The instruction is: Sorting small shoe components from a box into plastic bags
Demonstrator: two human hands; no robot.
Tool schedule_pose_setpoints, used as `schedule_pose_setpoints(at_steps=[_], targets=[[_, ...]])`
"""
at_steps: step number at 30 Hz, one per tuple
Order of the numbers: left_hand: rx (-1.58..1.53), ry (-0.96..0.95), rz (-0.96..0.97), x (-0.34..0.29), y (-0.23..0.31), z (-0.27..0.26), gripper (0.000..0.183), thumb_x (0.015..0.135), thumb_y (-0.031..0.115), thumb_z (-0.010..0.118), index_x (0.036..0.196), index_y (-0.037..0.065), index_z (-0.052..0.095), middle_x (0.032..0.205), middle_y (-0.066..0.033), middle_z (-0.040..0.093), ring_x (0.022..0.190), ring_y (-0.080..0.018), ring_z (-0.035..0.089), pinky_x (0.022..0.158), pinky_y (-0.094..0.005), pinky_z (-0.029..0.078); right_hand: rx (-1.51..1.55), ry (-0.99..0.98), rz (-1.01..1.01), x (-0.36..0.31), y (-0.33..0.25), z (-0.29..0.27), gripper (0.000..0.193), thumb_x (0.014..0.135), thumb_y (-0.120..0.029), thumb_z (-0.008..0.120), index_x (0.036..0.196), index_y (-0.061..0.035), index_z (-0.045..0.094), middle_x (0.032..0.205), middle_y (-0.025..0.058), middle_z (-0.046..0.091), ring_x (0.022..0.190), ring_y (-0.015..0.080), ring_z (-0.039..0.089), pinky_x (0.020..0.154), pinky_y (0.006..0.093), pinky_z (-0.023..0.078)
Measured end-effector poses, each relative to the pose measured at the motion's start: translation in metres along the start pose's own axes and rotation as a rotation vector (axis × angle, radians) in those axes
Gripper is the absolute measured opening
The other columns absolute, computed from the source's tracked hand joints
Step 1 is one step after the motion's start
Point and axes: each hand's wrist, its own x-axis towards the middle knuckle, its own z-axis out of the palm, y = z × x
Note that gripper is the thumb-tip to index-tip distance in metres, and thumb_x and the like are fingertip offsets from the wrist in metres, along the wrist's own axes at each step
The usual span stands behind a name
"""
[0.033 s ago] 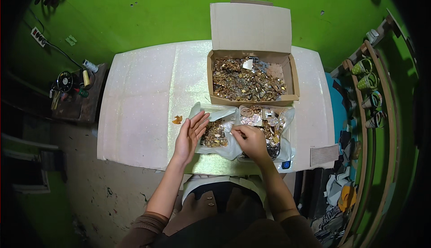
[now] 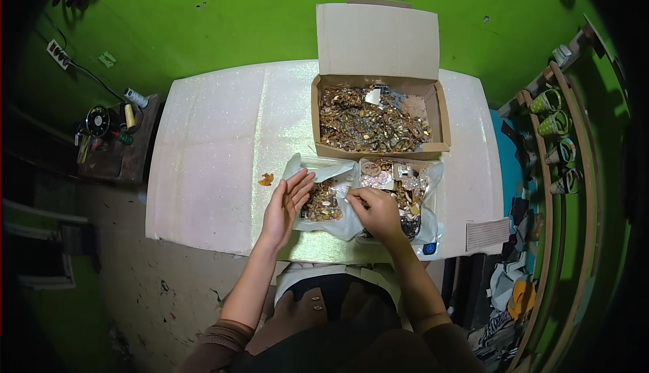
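Note:
My left hand is open and held on edge, fingers extended, at the left side of a lined tray. Small brown and gold shiny pieces, perhaps shell bits, lie heaped in that tray. Over the tray's right side is my right hand, thumb and fingers pinched together; whatever sits at the tips is too small to make out. Partly covered by this hand, a second lined tray holds larger pale, brown and black pieces. A single amber-coloured piece lies on the table left of my left hand.
Behind the trays stands an open cardboard box full of mixed shiny pieces. The pale table meets a green wall. A corrugated card and a small dark blue item lie at the right front. Sandals hang on a rack.

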Motion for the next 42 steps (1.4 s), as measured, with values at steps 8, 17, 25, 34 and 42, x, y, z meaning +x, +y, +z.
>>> schedule_pose_setpoints(at_steps=[8,17,25,34,42], targets=[[0.089,0.076,-0.057,0.002,-0.021,0.003,0.048,0.093,0.036,0.025,0.124,0.002,0.039,0.120,-0.0089,0.049,0.110,-0.0158,0.044,0.094,-0.0291,0.032,-0.459,-0.322,-0.547,0.019,0.014,0.025,0.013,0.070,-0.013,0.053,0.078,-0.0102,0.063,0.080,0.0031,0.062,0.090,0.0190,0.052,0.082,0.0330,0.035],[0.200,0.103,-0.046,0.008,-0.015,-0.004,0.047,0.093,0.035,0.026,0.123,0.002,0.041,0.122,-0.0089,0.048,0.114,-0.0159,0.041,0.097,-0.0305,0.028,-0.791,-0.486,-0.466,0.039,0.032,0.043,0.013,0.069,-0.013,0.051,0.067,-0.0113,0.064,0.074,0.0032,0.060,0.081,0.0183,0.052,0.073,0.0313,0.036],[0.201,0.084,-0.062,0.012,-0.016,-0.008,0.046,0.093,0.034,0.026,0.121,0.001,0.043,0.119,-0.0101,0.050,0.112,-0.0162,0.044,0.096,-0.0292,0.030,-0.793,-0.525,-0.473,0.047,0.038,0.057,0.016,0.075,-0.016,0.049,0.077,-0.0130,0.065,0.084,0.0045,0.057,0.086,0.0186,0.051,0.076,0.0312,0.036],[0.214,0.079,-0.058,0.017,-0.017,0.003,0.044,0.094,0.032,0.027,0.119,0.000,0.044,0.116,-0.0115,0.051,0.108,-0.0171,0.048,0.094,-0.0283,0.034,-0.612,-0.307,-0.385,0.044,0.042,0.049,0.017,0.070,-0.022,0.062,0.079,-0.0077,0.059,0.079,0.0076,0.055,0.081,0.0239,0.053,0.070,0.0353,0.041],[0.228,-0.032,-0.003,0.014,-0.011,0.039,0.043,0.094,0.030,0.028,0.120,0.000,0.044,0.116,-0.0098,0.052,0.106,-0.0159,0.048,0.092,-0.0279,0.035,-0.200,-0.211,-0.238,0.025,0.006,-0.017,0.021,0.071,-0.016,0.059,0.090,-0.0083,0.052,0.083,0.0084,0.053,0.078,0.0256,0.056,0.065,0.0343,0.046]])
